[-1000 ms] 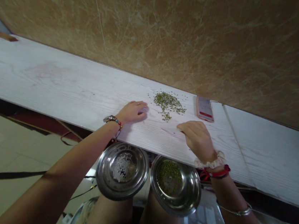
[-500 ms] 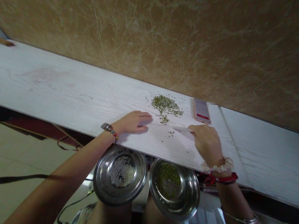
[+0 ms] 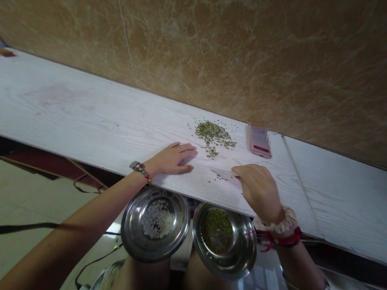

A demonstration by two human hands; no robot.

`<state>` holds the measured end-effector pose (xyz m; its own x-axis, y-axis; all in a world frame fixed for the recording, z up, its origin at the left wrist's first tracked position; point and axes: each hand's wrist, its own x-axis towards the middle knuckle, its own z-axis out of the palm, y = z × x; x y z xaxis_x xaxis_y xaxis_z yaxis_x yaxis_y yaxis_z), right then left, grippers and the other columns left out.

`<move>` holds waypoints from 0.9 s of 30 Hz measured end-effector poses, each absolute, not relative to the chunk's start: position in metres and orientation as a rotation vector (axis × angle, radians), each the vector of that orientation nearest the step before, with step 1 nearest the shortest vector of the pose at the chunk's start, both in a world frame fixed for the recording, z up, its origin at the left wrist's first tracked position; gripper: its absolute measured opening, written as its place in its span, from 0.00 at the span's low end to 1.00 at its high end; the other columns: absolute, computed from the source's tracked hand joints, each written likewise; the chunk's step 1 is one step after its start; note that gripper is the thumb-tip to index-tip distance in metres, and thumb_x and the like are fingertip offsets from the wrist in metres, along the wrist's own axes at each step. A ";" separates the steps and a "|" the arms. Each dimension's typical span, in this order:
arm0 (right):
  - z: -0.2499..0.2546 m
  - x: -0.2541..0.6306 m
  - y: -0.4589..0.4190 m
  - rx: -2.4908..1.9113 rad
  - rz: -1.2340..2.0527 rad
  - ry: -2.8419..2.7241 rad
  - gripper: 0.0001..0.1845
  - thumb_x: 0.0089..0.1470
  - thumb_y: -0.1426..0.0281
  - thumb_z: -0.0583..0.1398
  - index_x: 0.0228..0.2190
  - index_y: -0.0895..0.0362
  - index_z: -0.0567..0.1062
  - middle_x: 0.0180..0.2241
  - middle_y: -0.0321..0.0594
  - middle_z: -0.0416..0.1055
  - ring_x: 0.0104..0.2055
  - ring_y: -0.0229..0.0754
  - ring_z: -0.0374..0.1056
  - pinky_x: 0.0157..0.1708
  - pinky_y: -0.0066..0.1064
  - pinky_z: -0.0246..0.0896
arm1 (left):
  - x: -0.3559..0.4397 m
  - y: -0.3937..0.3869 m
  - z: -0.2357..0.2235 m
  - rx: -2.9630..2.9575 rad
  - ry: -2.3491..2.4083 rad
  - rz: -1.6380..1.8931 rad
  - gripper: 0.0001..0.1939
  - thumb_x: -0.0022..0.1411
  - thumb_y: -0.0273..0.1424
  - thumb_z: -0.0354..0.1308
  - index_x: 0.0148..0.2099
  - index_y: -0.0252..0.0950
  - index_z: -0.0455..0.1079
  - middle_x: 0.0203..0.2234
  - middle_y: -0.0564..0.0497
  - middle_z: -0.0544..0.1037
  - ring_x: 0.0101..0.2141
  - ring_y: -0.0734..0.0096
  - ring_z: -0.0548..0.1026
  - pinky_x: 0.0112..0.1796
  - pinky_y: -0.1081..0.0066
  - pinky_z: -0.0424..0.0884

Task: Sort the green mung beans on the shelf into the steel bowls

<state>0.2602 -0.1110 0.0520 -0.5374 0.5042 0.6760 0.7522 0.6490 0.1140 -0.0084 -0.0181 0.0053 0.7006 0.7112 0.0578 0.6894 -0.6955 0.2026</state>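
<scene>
Right hand (image 3: 258, 186) pinches a thin pale piece (image 3: 223, 172)

Its thumb and fingers are closed together on the edge of this piece, over the white board (image 3: 112, 124). The left hand (image 3: 174, 159) lies on the board with fingers extended and a little apart, grasping nothing. The heap of green grains (image 3: 212, 134) is on the board, near the left fingertips.

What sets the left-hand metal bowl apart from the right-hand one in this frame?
The left bowl holds white grains; the right bowl holds small green beans. In the left bowl the grains lie near the middle, while in the right bowl the beans gather toward the left, leaving its right side bare. Both are round, shiny metal and sit above the person's legs.
</scene>
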 end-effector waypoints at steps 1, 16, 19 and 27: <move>0.051 0.260 -0.108 -0.948 -0.497 -2.274 0.12 0.59 0.79 0.53 0.37 0.55 0.73 0.31 0.38 0.77 0.34 0.40 0.69 0.36 0.33 0.58 | -0.008 -0.018 0.005 2.744 1.135 0.200 0.26 0.67 0.45 0.49 0.63 0.40 0.58 0.65 0.48 0.60 0.64 0.61 0.58 0.63 0.59 0.50; 0.069 0.302 -0.123 -0.756 -0.402 -2.379 0.12 0.57 0.81 0.53 0.35 0.53 0.71 0.30 0.35 0.77 0.34 0.38 0.71 0.39 0.33 0.63 | -0.007 -0.020 0.004 2.761 1.133 0.253 0.26 0.66 0.44 0.49 0.62 0.38 0.61 0.64 0.46 0.63 0.63 0.60 0.60 0.62 0.58 0.53; 0.066 0.312 -0.124 -0.974 -0.527 -2.274 0.11 0.58 0.78 0.53 0.35 0.54 0.72 0.30 0.37 0.77 0.34 0.40 0.71 0.37 0.34 0.62 | -0.007 -0.021 0.004 2.774 1.131 0.270 0.26 0.66 0.43 0.49 0.62 0.38 0.61 0.63 0.46 0.64 0.63 0.60 0.60 0.62 0.58 0.53; 0.047 0.306 -0.136 -1.285 -0.830 -2.247 0.11 0.60 0.77 0.53 0.37 0.59 0.75 0.26 0.42 0.75 0.29 0.43 0.65 0.31 0.35 0.56 | -0.005 -0.020 0.005 2.846 1.048 0.249 0.22 0.67 0.42 0.48 0.59 0.38 0.62 0.62 0.44 0.65 0.61 0.62 0.62 0.61 0.60 0.55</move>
